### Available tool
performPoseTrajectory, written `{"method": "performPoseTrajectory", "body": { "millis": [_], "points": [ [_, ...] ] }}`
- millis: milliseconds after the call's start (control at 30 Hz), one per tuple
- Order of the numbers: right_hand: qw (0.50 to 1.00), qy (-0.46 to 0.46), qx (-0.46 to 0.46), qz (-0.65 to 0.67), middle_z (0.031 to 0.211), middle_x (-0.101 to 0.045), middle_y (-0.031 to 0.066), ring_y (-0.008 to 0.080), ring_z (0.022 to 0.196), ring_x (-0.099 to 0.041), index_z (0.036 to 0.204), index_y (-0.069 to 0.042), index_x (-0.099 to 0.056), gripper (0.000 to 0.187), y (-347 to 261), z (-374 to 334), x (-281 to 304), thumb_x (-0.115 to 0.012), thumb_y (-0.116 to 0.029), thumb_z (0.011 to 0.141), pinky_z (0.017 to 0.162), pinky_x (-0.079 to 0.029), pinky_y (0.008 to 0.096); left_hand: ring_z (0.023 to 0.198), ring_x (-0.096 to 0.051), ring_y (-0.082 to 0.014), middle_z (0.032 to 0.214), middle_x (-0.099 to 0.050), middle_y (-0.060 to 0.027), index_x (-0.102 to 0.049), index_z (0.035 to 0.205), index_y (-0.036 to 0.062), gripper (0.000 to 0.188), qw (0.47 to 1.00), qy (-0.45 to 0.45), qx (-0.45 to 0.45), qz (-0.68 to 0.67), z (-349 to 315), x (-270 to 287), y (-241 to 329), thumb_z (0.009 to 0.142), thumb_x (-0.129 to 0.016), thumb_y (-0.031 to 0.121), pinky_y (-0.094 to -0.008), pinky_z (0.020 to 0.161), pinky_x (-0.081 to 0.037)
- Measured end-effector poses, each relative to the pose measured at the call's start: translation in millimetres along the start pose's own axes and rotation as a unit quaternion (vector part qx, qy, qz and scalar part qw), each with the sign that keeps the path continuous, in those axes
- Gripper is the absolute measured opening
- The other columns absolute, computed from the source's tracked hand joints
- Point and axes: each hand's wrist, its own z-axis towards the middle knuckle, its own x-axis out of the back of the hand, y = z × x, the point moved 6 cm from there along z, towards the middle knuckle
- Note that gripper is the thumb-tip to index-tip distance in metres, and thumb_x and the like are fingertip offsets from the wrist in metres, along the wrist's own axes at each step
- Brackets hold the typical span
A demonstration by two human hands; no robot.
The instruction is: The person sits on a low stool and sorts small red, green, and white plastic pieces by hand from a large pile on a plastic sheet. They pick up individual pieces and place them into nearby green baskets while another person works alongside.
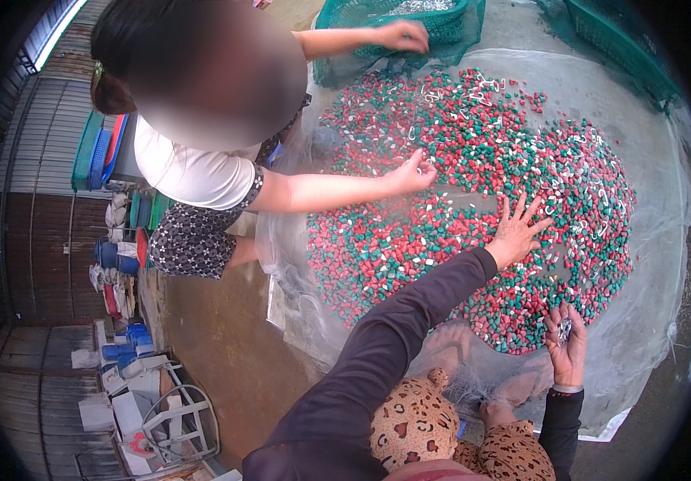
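Observation:
A wide heap of small red, green and white pebble-like pieces (473, 297) lies spread over a sheet, with pale, bent, hook-like wire pieces (600, 228) scattered through it. My left hand (515, 234) rests on the heap, palm down with fingers spread and nothing visible in its grasp. At the near right edge of the heap, my right hand (571, 346) is turned palm up, its fingers curled around a bunch of shiny silvery pieces (564, 329). Their exact kind is too small to make out.
Across from me on the left, a co-worker's hand (413, 172) is closed above the heap; the other hand (403, 36) is by a green mesh basket (441, 28) holding silvery pieces. Another green basket (626, 44) stands far right. Translucent sheeting (642, 313) surrounds the heap.

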Motion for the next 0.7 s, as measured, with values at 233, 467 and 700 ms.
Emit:
{"method": "performPoseTrajectory", "body": {
  "millis": [233, 467, 700],
  "points": [
    [1.0, 0.0, 0.001, -0.012, 0.075, -0.046, 0.0061, 0.0128, 0.063, -0.045, 0.084, -0.004, -0.047, 0.021, 1.0, -0.6, -2.1, -0.052, -0.019, 0.097, 0.042, -0.037, 0.0202, 0.143, -0.002, -0.0442, 0.158, -0.006, -0.0133, -0.03, 0.148, 0.0339, 0.065, 1.0, -0.008, 0.0, -0.002, 0.1, -0.5, -0.3, 0.09, -0.056, 0.048, -0.0715, 0.107, -0.007],
    [1.0, -0.017, -0.002, -0.003, 0.076, -0.046, 0.0062, 0.0121, 0.062, -0.044, 0.084, -0.004, -0.047, 0.02, 1.5, 0.7, -4.3, -0.052, -0.019, 0.097, 0.041, -0.036, 0.0197, 0.143, -0.002, -0.0441, 0.158, -0.006, -0.013, -0.03, 0.148, 0.0345, 0.065, 1.0, -0.01, 0.001, -0.003, 0.0, 0.1, 0.0, 0.09, -0.056, 0.048, -0.0713, 0.107, -0.006],
    [1.0, 0.003, 0.002, -0.013, 0.076, -0.047, 0.0063, 0.0122, 0.062, -0.045, 0.084, -0.004, -0.046, 0.02, 1.3, 0.1, -2.5, -0.053, -0.018, 0.096, 0.041, -0.036, 0.0192, 0.143, -0.002, -0.0441, 0.158, -0.006, -0.0129, -0.031, 0.147, 0.0349, 0.064, 1.0, -0.004, 0.001, 0.0, 0.4, -1.2, 0.2, 0.09, -0.056, 0.048, -0.0711, 0.107, -0.006]
  ]
}}
